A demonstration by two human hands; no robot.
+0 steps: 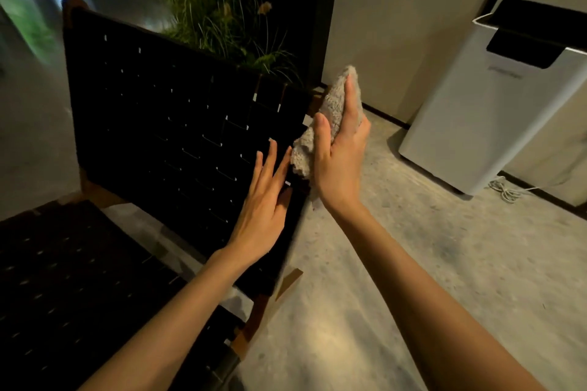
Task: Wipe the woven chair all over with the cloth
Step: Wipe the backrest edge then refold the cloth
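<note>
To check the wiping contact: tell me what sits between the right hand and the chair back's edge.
Head view: the knitted cloth, gripped by the right hand, lies bunched between that hand and the woven chair back at its side edge.

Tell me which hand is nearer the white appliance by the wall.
Right. The right hand, gripping the cloth, is at the woven chair edge facing the white appliance; the left hand lies flat on the chair's back, farther away.

I see matt black woven strapping on the chair (165, 111), brown wood frame (98, 192); cloth (335, 101) nubby, rough beige knit; floor (444, 263) speckled matt stone; white appliance (476, 124) smooth plastic.
</note>
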